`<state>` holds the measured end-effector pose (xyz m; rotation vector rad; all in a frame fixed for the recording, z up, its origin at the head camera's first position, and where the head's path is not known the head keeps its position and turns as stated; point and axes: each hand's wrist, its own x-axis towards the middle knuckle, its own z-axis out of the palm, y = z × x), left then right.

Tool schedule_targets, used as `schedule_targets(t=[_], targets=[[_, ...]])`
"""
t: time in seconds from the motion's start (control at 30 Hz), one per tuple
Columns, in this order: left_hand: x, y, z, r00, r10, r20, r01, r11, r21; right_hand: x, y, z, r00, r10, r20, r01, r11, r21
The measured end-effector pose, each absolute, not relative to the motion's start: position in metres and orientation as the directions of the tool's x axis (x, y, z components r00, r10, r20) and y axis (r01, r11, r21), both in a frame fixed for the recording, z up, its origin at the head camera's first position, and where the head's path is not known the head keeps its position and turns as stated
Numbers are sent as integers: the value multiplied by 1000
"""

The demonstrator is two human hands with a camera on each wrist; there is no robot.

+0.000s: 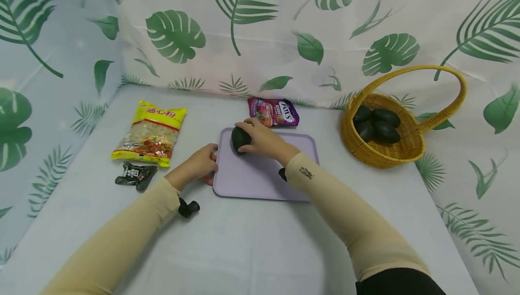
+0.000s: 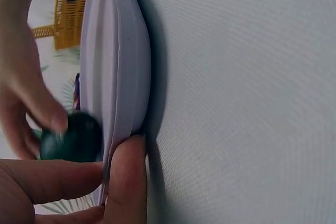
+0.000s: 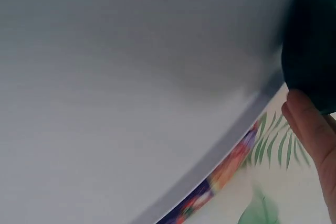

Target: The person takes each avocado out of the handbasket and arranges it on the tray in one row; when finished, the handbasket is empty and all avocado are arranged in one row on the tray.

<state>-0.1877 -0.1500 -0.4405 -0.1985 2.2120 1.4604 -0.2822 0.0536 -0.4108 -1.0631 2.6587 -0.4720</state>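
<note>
The left hand [image 1: 199, 163] pinched the left edge of the tray [image 1: 252, 177]; the right hand [image 1: 265, 140] grasped 1 dark avocado [image 1: 239, 140], perhaps touching the tray's far left part.

We'd call it a makeshift filming corner; which room it's in, we can't tell. Leaf-print cloth [image 1: 260, 65], lightly creased, hangs beyond the left hand [image 1: 199, 163] and right hand [image 1: 266, 141] and off to either side. Below both, a plain whitish tabletop [image 1: 243, 250]. Kitchen-type goods around: yellow food bag [image 1: 152, 132] left of the left hand, purple packet [image 1: 278, 112] just beyond the right, wicker basket [image 1: 382, 157] farther right. Dark wrist cameras [image 1: 189, 208] also suggest recording.
</note>
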Motion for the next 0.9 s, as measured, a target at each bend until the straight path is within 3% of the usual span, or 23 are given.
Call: schedule_targets(t=[0.37, 0.9], targets=[[-190, -150, -443, -880, 133, -455, -355, 451, 819, -292, 12, -420, -735, -674, -75, -603, 701, -380], [-187, -148, -438, -883, 118, -454, -361, 449, 817, -290, 29, -419, -739, -670, -71, -593, 697, -403]])
